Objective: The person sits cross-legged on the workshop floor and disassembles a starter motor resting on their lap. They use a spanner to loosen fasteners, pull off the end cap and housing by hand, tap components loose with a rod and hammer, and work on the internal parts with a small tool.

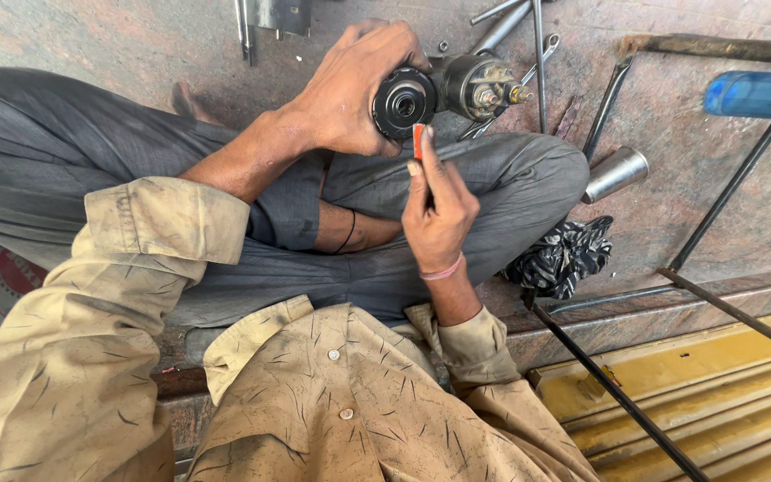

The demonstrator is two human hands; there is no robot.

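My left hand [350, 85] grips a round dark metal motor-like part [443, 89], its black circular end face turned toward me and its bolted terminals pointing right. My right hand [437, 210] is raised just below that face and pinches a small thin red and pale piece [418, 141] between thumb and fingers, its tip close to the rim of the part. I sit cross-legged in grey trousers, both hands above my knees.
A shiny metal cylinder [616, 172] lies right of my knee, a black patterned rag [562, 254] beside it. Long metal rods and spanners [537, 54] lie on the stone floor behind. A blue tube [760, 95] sits upper right; yellow metal rails [716, 393] lower right.
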